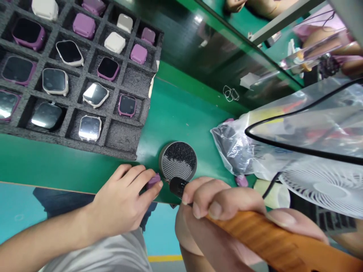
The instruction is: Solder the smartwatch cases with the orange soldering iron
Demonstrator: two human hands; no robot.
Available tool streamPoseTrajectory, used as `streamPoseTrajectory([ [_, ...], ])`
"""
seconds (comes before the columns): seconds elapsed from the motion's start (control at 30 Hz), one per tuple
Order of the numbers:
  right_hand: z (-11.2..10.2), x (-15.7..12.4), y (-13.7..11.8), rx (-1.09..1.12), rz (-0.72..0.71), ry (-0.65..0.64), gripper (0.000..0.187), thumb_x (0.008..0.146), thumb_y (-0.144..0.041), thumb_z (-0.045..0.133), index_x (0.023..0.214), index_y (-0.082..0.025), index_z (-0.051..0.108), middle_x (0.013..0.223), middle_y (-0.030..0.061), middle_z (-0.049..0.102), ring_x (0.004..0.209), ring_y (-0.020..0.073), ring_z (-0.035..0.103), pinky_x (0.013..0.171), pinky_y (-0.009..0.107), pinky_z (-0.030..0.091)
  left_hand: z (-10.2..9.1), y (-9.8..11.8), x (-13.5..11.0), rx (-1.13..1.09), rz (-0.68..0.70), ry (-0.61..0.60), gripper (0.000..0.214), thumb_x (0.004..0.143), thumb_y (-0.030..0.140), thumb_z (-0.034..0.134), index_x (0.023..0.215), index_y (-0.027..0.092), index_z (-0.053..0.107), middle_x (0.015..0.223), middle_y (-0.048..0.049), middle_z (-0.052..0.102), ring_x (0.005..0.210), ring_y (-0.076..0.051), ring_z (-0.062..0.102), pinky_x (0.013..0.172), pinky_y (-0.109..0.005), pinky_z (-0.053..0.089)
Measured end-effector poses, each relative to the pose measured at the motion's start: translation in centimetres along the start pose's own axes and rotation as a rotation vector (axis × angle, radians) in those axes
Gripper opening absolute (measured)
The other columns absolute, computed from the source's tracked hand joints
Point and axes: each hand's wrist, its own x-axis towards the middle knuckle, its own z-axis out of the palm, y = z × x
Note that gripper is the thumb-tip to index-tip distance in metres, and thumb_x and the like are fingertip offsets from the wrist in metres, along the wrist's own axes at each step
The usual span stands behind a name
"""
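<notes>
The left hand (121,202) is pinching a small purple watch case (154,181) in its fingertips; the right hand (218,200) is clamping an orange-handled tool (263,238), its long axis running from lower right toward the case, its black nose (178,187) pointing there; the hands are close but apart, though whether nose and case are touching is hard to tell; a round bristle tin (178,161) is sitting just beyond.

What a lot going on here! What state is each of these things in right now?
Left hand: holding a small purple part.
Right hand: gripping an orange-handled tool.
Round metal tin: open, packed with dark bristles.
Foam tray: holding watches in its cells.
Smartwatch: lying screen up.
Plastic bag: crumpled.
</notes>
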Motion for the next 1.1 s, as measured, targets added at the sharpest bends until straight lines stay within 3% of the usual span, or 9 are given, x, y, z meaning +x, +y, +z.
streamPoseTrajectory([
  [0.17,-0.2,0.3,0.2,-0.01,0.049,-0.054,0.051,0.096,-0.071,0.063,0.129,-0.033,0.06,0.09,-0.0012,0.063,0.072,0.019,0.063,0.058,0.043,0.058,0.0,0.0,0.1,-0.016,0.001,0.003,0.033,0.103,0.025,0.065,0.135,0.019,0.072,0.135,-0.0099,0.071,0.119,-0.03,0.061,0.095,-0.046,0.045],
  [0.27,-1.3,0.4,0.0,-0.059,0.139,-0.128,0.06,0.085,-0.071,0.078,0.132,-0.038,0.059,0.1,0.0022,0.062,0.088,0.0262,0.067,0.064,0.048,0.061,-0.1,0.0,0.1,-0.014,-0.001,0.004,0.033,0.103,0.025,0.064,0.134,0.019,0.073,0.134,-0.0101,0.071,0.119,-0.03,0.061,0.094,-0.046,0.046],
  [0.43,-1.9,0.0,0.0,-0.055,0.143,-0.158,0.061,0.084,-0.07,0.08,0.131,-0.037,0.06,0.103,0.0041,0.061,0.093,0.0286,0.067,0.067,0.052,0.062,-0.1,0.1,0.3,-0.009,-0.014,0.002,0.03,0.106,0.027,0.063,0.134,0.02,0.072,0.134,-0.01,0.071,0.119,-0.029,0.061,0.095,-0.046,0.045],
  [0.53,-1.0,-0.4,0.1,-0.052,0.108,-0.16,0.057,0.088,-0.067,0.076,0.132,-0.035,0.059,0.101,0.0038,0.062,0.09,0.0274,0.066,0.066,0.051,0.061,-0.1,0.0,0.3,-0.012,-0.015,-0.001,0.028,0.107,0.026,0.063,0.133,0.02,0.071,0.135,-0.0094,0.07,0.12,-0.028,0.061,0.095,-0.045,0.045],
  [0.77,2.0,0.3,0.7,0.018,-0.005,-0.027,0.044,0.106,-0.06,0.048,0.126,-0.023,0.063,0.086,0.0001,0.064,0.066,0.0175,0.06,0.057,0.043,0.055,0.1,-0.1,0.0,-0.029,-0.027,0.0,0.027,0.106,0.024,0.063,0.131,0.019,0.07,0.133,-0.0096,0.071,0.12,-0.029,0.061,0.096,-0.045,0.046],
  [0.93,2.2,0.7,0.8,-0.03,0.035,-0.041,0.039,0.102,-0.064,0.059,0.117,-0.029,0.069,0.083,-0.0012,0.063,0.062,0.0174,0.058,0.053,0.041,0.054,0.1,-0.1,0.1,-0.041,-0.03,0.009,0.025,0.106,0.024,0.064,0.129,0.019,0.071,0.131,-0.0097,0.071,0.118,-0.029,0.061,0.095,-0.046,0.047],
  [1.1,1.7,0.9,1.5,0.107,0.065,-0.041,0.056,0.105,-0.073,0.037,0.12,-0.031,0.07,0.082,-0.0004,0.063,0.061,0.0175,0.058,0.053,0.039,0.052,-0.1,-0.3,0.3,-0.037,-0.033,0.001,0.024,0.105,0.026,0.068,0.128,0.022,0.072,0.131,-0.0107,0.07,0.119,-0.031,0.062,0.093,-0.047,0.05],
])
